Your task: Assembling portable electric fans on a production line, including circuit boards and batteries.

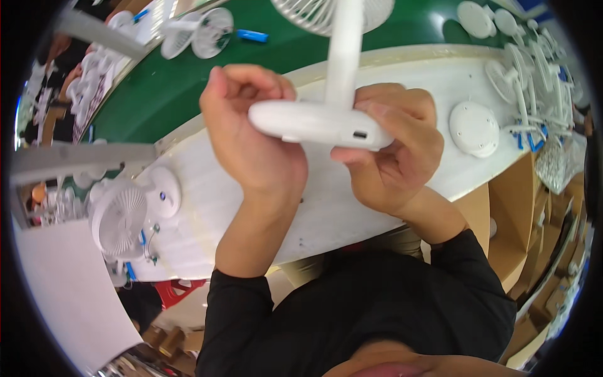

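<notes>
White plastic fan base (320,124), round and flat, is held up over the white worktop (251,201), edge-on to the camera, with a small port slot on its near rim. Its white stem (344,53) rises to the fan's grille head (314,14), cut off by the top edge. Left hand (251,138) is closed around the base's left rim, fingers curled over the top. Right hand (392,147) grips the right rim, thumb under, fingers on top.

Worktop beneath the hands is bare, with open room between the near edge and the far edge along the green belt (188,88). At left, a finished white fan (119,217) lies on the top near its end. At right, a loose round white base (474,129) sits well apart from the hands, and a cluster of fans (534,81) crowds the far right end. A blue cylinder (252,36) lies on the belt. Cardboard boxes (521,207) stand below the right edge.
</notes>
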The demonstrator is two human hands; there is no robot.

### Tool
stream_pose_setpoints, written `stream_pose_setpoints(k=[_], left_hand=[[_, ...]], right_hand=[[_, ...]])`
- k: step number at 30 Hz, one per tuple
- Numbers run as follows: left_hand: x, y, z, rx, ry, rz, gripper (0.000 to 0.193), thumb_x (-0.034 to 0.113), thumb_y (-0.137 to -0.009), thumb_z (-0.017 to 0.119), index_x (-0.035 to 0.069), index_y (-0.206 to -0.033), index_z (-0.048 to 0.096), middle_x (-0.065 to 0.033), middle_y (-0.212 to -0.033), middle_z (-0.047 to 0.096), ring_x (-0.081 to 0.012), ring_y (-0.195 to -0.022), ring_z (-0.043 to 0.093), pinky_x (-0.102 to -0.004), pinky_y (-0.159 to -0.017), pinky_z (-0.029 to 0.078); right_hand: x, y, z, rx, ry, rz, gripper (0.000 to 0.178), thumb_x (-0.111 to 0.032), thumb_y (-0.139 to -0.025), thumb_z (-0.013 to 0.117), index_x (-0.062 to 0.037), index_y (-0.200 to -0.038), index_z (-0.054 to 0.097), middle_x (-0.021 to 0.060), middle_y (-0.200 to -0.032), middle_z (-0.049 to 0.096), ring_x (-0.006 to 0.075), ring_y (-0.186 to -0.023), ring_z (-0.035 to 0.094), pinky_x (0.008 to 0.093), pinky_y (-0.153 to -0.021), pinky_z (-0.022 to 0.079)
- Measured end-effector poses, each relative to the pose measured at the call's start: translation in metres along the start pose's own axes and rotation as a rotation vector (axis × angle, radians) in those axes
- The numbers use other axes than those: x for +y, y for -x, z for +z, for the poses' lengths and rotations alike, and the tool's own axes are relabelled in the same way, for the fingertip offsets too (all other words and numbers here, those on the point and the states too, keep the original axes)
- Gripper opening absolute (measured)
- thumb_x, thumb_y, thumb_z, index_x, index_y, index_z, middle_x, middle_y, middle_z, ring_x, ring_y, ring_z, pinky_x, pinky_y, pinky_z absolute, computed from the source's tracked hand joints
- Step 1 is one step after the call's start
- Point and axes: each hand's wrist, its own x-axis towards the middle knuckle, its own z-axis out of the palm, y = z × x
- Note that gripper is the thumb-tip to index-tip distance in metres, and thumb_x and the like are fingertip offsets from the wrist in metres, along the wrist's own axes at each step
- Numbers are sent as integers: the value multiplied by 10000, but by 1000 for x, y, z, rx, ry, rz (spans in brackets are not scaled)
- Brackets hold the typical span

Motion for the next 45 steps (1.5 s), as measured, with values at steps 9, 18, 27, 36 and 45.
stream_pose_setpoints(k=[9, 18, 27, 36, 45], left_hand=[[-10, -43, 5, -11, 14, 536, 326, 265, -1013, 342, 77, -805, 507, -40, -583, 516, -147, -540, 468, -252, -588, 411], [8, -37, -1, -318, -327, 1035, 421, 351, -1077, 239, 90, -860, 487, -81, -549, 534, -169, -501, 459, -273, -527, 398], [43, -25, -23, -348, -668, 1156, 455, 397, -1083, 222, 81, -912, 501, -88, -560, 537, -170, -500, 468, -267, -534, 403], [77, -8, -45, -421, -777, 1165, 405, 369, -1080, 256, 68, -990, 512, -87, -594, 544, -184, -516, 494, -271, -550, 429], [42, -25, -9, 25, -549, 947, 361, 311, -1068, 261, 64, -1042, 523, -69, -679, 559, -187, -628, 539, -281, -639, 466]], right_hand=[[3, -41, -30, -536, 14, 80, 590, -139, -823, 724, -81, -1353, 471, 138, -1279, 384, 271, -1170, 447, 386, -957, 448], [10, -45, -11, -354, 77, 205, 614, -54, -839, 571, -91, -1435, 426, 100, -1398, 291, 249, -1197, 395, 381, -996, 404], [-13, -64, 9, -570, -687, 978, 609, -162, -901, 636, -16, -1449, 414, 192, -1339, 431, 236, -1152, 467, 302, -967, 395], [-26, -49, 57, -585, -1003, 967, 652, -219, -926, 667, 18, -1467, 391, 213, -1297, 490, 257, -1161, 508, 300, -995, 392], [17, -43, 39, -556, -1069, 702, 730, -177, -883, 714, 11, -1491, 355, 192, -1355, 463, 276, -1198, 493, 332, -1041, 381]])
